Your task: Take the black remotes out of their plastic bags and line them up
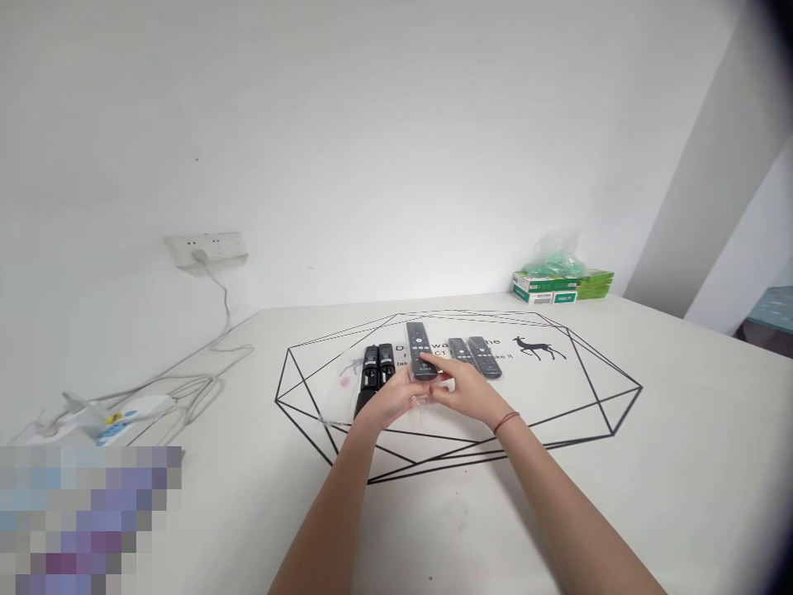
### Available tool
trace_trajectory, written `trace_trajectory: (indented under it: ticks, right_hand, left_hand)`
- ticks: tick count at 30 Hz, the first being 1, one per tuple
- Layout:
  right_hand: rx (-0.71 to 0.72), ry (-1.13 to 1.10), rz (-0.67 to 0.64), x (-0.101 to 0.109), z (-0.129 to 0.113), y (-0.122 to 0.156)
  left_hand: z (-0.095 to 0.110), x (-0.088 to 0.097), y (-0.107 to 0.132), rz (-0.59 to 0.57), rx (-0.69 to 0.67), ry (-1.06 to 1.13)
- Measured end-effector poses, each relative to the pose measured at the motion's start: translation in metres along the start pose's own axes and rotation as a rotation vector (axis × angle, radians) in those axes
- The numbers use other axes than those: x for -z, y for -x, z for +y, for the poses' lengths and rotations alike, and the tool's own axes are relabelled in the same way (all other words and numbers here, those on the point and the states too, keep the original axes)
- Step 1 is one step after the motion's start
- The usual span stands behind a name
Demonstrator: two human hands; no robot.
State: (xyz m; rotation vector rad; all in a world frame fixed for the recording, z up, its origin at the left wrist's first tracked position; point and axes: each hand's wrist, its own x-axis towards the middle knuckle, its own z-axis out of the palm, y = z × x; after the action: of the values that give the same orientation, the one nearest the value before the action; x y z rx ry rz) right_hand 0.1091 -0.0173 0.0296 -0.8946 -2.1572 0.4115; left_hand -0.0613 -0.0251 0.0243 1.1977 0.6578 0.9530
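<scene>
A black remote control (418,335), buttons facing up, stands out from the table between my hands, with clear plastic wrap (422,400) around its lower end. My left hand (391,398) grips it from the left near the bottom. My right hand (469,392) pinches the same end, its index finger lying across the lower buttons. Just left lie two black remotes (370,357) (387,355), back side up with their battery compartments uncovered. To the right, two more remotes (459,350) (486,357) lie with buttons up. Part of the left pair is hidden behind my left hand.
A white table (675,463) printed with black lines and a deer holds everything. Green and white boxes (545,285) with a plastic bag (557,254) stand at the back right. Cables (192,388) and a power strip (133,409) lie left, below a wall socket (214,246).
</scene>
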Motion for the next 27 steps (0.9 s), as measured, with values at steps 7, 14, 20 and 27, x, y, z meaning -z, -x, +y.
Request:
trace_trajectory:
  ticks: [7,14,20,27]
  right_hand:
    - [0.038,0.405,0.232,-0.013,-0.006,-0.001]
    - [-0.02,0.33,0.232,-0.02,0.001,0.0]
    - [-0.171,-0.17,0.111,-0.018,-0.003,0.0]
    - [-0.598,-0.7,0.337,-0.013,0.02,-0.012]
  left_hand:
    - [0.0,0.001,0.0,0.177,0.091,-0.216]
    - [-0.006,0.004,-0.009,0.431,0.042,-0.021]
    - [-0.005,0.005,-0.008,0.419,-0.093,-0.073]
    - [-0.013,0.005,-0.013,0.624,-0.252,-0.685]
